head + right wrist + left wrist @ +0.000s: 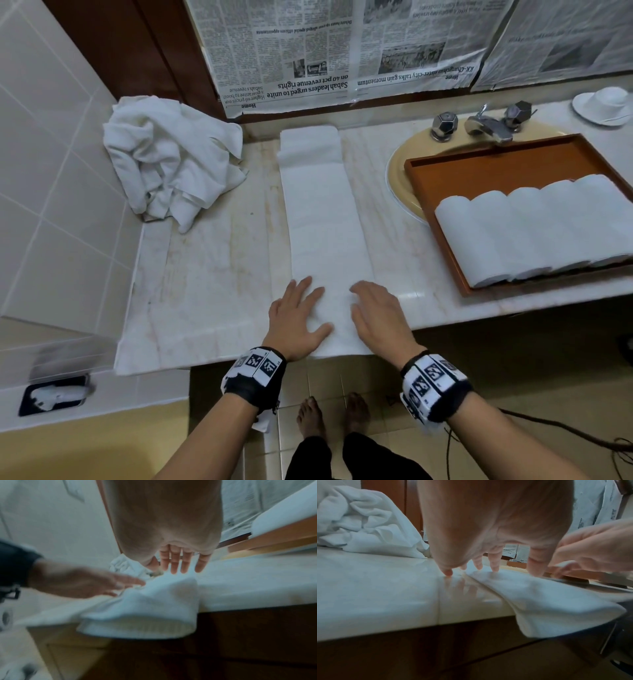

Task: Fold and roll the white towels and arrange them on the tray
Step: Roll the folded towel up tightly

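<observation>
Both hands lie flat with fingers extended, left hand (297, 317) and right hand (378, 314) pressing the near end of the folded towel (325, 219), a long strip running from the counter (205, 291) front edge toward its back edge. Tray (479, 164) at the right end holds 5 rolled towels (534, 233); crumpled towels (168, 161) occupy the back-left corner.

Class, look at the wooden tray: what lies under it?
The tray sits over the yellow sink basin, whose rim shows at its left. The drain and the rest of the basin are covered.
</observation>
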